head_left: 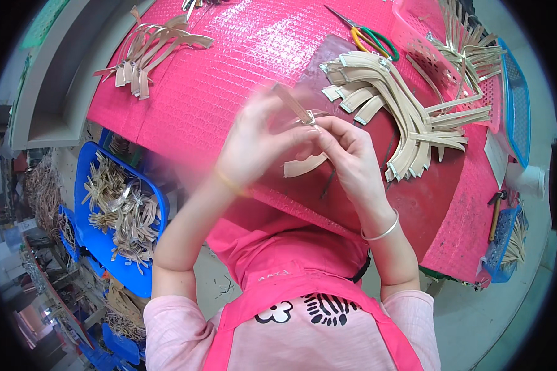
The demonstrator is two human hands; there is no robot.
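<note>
A thin beige strap (304, 166) with a small metal buckle (310, 118) is held in front of me above the table. My right hand (351, 154) pinches it between thumb and fingers beside the buckle. On the other side of the buckle my left hand (260, 139), smeared by motion, is closed on the same strap. One strap end points up past the left fingers, while another hangs below the hands. A fanned pile of beige straps (408, 136) lies to the right of my hands on a dark red mat (433, 198).
Scissors (368, 38) with green and yellow handles lie behind the pile. More straps (145, 52) rest at the far left of the pink table cover (229, 49). A pink basket (414, 25) stands at the far right, a hammer (496, 213) near the right edge, a blue bin (120, 266) of straps lower left.
</note>
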